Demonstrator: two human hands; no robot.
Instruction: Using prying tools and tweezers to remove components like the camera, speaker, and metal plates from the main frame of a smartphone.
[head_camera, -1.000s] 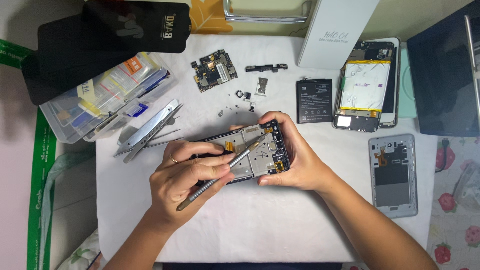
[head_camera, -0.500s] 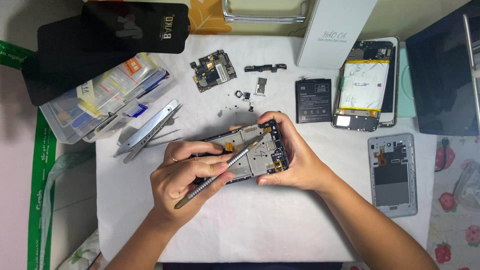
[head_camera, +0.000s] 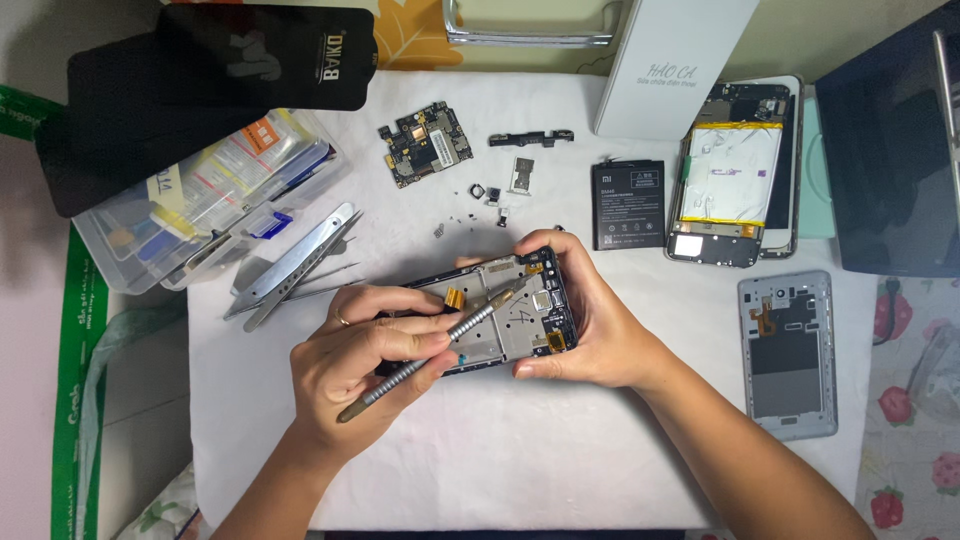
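A: Which step? Where's the phone frame (head_camera: 500, 318)?
B: Mid-mat, right hand (head_camera: 590, 325) clamped round its end. Left hand (head_camera: 365, 370) pinches a spudger (head_camera: 440, 345), probably prying inside. Next calls for gentle leverage.

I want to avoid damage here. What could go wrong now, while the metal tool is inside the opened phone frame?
1. The metal tool in the left hand might slip and scratch parts inside the phone frame, which only the right hand steadies.
2. The tiny loose parts lie just beyond the frame; a nudge could scatter them.
3. The bare battery sits close by and could be knocked.
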